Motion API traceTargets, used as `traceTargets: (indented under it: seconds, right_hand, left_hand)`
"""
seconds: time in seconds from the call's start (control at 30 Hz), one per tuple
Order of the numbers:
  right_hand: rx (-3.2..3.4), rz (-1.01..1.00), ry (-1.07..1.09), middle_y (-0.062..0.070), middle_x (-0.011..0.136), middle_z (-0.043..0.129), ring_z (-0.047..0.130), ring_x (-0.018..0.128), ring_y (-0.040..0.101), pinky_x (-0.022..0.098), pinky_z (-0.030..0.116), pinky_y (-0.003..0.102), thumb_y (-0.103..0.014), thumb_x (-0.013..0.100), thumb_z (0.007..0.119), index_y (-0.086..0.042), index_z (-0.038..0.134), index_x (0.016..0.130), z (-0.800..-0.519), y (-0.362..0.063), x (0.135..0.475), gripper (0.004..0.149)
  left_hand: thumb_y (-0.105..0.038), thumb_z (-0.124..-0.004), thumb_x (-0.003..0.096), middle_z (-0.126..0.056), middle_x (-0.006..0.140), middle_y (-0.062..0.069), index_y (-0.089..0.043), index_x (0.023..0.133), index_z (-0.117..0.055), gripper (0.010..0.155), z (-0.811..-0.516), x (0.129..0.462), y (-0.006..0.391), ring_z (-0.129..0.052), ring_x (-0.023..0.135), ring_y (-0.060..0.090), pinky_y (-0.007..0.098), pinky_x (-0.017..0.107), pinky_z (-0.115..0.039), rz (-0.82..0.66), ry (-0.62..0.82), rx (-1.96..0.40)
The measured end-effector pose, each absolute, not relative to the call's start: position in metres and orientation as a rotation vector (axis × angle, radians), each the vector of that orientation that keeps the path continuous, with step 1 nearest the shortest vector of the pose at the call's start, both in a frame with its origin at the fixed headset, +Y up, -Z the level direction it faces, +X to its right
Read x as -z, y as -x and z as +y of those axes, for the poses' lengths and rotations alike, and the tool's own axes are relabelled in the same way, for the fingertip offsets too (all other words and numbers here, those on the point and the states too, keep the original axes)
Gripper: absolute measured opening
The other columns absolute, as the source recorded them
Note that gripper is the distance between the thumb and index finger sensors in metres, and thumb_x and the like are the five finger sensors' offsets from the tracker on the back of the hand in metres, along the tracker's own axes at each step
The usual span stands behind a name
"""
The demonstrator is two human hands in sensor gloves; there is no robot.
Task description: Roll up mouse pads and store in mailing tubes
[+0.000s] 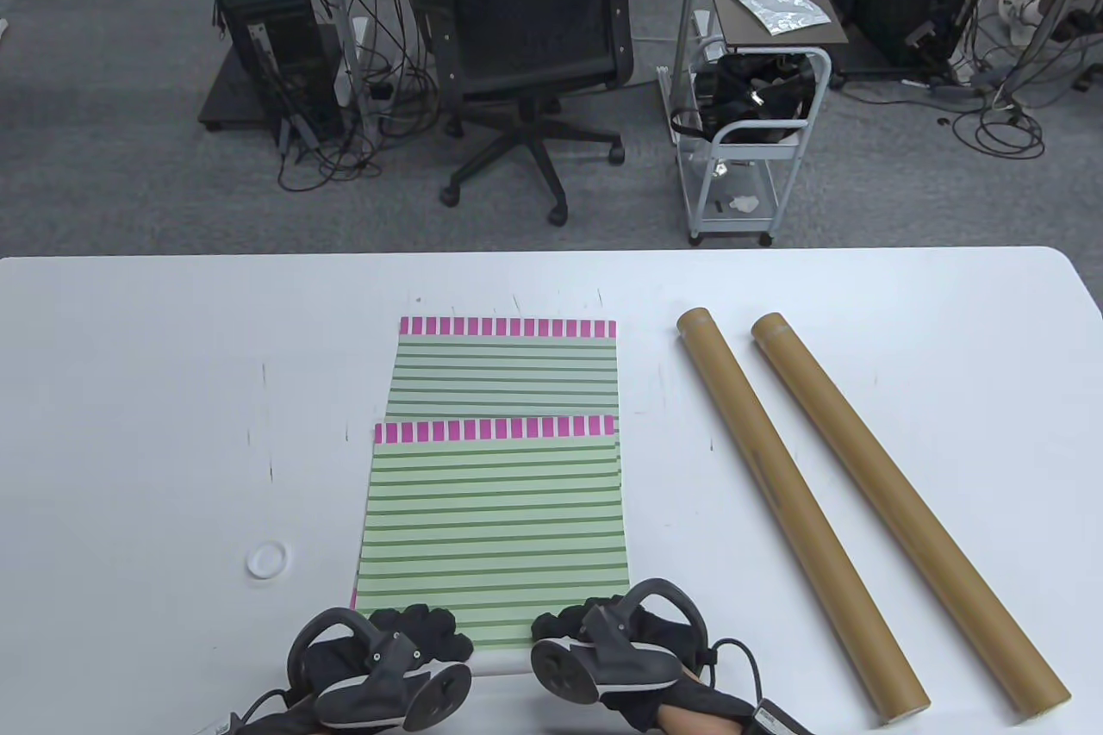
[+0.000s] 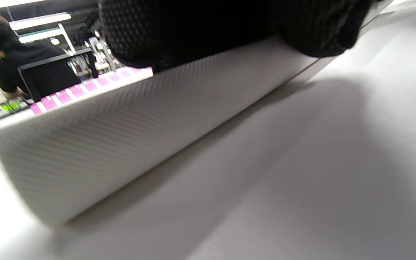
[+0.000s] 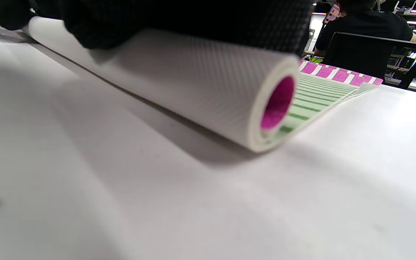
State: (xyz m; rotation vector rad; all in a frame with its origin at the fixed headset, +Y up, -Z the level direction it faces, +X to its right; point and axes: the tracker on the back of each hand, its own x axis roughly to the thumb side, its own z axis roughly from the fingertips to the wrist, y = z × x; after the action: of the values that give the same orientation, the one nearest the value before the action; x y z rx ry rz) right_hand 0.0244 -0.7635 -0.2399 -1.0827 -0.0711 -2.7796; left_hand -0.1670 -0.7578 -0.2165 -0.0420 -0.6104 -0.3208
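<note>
Two green-striped mouse pads with pink edge bands lie overlapped in the middle of the table: the near one [image 1: 495,520] on top of the far one [image 1: 508,369]. The near pad's front edge is curled into a white-backed roll [image 3: 208,86], which also shows in the left wrist view [image 2: 139,130]. My left hand [image 1: 414,632] and right hand [image 1: 586,623] both press on top of this roll, fingers [image 3: 179,21] curled over it. Two brown mailing tubes [image 1: 797,511] [image 1: 905,511] lie side by side to the right.
A small white cap [image 1: 266,559] lies on the table left of the pads. The white table [image 1: 129,425] ends at its far edge; beyond it stand an office chair [image 1: 530,37] and a small cart [image 1: 750,132].
</note>
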Motion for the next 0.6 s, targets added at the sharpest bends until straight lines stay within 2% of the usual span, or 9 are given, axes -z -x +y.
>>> traceTargets:
  seconds: [0.1,0.2,0.3,0.37,0.43,0.5,0.6]
  right_hand:
    - [2.778,-0.046,1.086,-0.007,0.079,0.086,0.093,0.058,0.017,0.047,0.083,0.031,-0.034,0.043,0.067,-0.030,0.066,0.093,-0.764,-0.028,0.237,0.050]
    - [2.800,0.024,1.080,-0.007,0.083,0.082,0.090,0.064,0.018,0.050,0.082,0.032,-0.039,0.044,0.071,-0.033,0.067,0.092,-0.760,-0.033,0.237,0.048]
    - [2.758,0.035,1.088,-0.007,0.082,0.081,0.088,0.063,0.017,0.051,0.081,0.033,-0.040,0.043,0.074,-0.033,0.067,0.091,-0.759,-0.032,0.236,0.049]
    - [2.727,0.008,1.091,-0.005,0.083,0.080,0.088,0.064,0.018,0.051,0.081,0.033,-0.044,0.040,0.077,-0.030,0.065,0.093,-0.763,-0.031,0.235,0.056]
    - [2.723,0.007,1.093,-0.003,0.083,0.081,0.089,0.064,0.019,0.051,0.081,0.034,-0.042,0.040,0.079,-0.027,0.066,0.093,-0.762,-0.029,0.235,0.057]
    - [2.721,0.011,1.089,-0.002,0.081,0.084,0.091,0.062,0.019,0.050,0.082,0.033,-0.040,0.040,0.079,-0.024,0.069,0.092,-0.763,-0.027,0.235,0.055]
    - [2.712,0.017,1.085,-0.001,0.082,0.086,0.092,0.063,0.020,0.049,0.082,0.033,-0.038,0.042,0.076,-0.022,0.070,0.092,-0.763,-0.027,0.235,0.053]
  left_hand:
    - [-0.048,-0.077,0.0403,-0.089,0.082,-0.011,-0.037,0.084,-0.080,0.045,-0.758,0.220,0.167,-0.096,0.067,0.011,0.022,0.051,-0.086,-0.594,0.082,0.275]
    - [-0.047,-0.074,0.0415,-0.091,0.081,-0.011,-0.037,0.083,-0.081,0.043,-0.757,0.226,0.170,-0.098,0.066,0.012,0.021,0.050,-0.087,-0.562,0.114,0.240]
    - [-0.046,-0.071,0.0427,-0.092,0.081,-0.011,-0.038,0.084,-0.081,0.044,-0.759,0.233,0.175,-0.098,0.067,0.011,0.020,0.050,-0.087,-0.531,0.151,0.204]
    - [-0.047,-0.071,0.0427,-0.090,0.082,-0.012,-0.040,0.085,-0.080,0.043,-0.760,0.236,0.179,-0.098,0.067,0.011,0.018,0.050,-0.086,-0.518,0.162,0.171]
    - [-0.048,-0.070,0.0431,-0.089,0.083,-0.014,-0.043,0.087,-0.075,0.045,-0.762,0.238,0.183,-0.096,0.068,0.010,0.017,0.051,-0.085,-0.510,0.180,0.144]
    - [-0.047,-0.070,0.0439,-0.082,0.090,-0.014,-0.050,0.093,-0.060,0.051,-0.762,0.237,0.183,-0.096,0.069,0.010,0.017,0.051,-0.085,-0.517,0.174,0.149]
    - [-0.046,-0.069,0.0451,-0.076,0.096,-0.013,-0.052,0.091,-0.062,0.046,-0.762,0.231,0.180,-0.096,0.071,0.011,0.017,0.052,-0.086,-0.556,0.122,0.222]
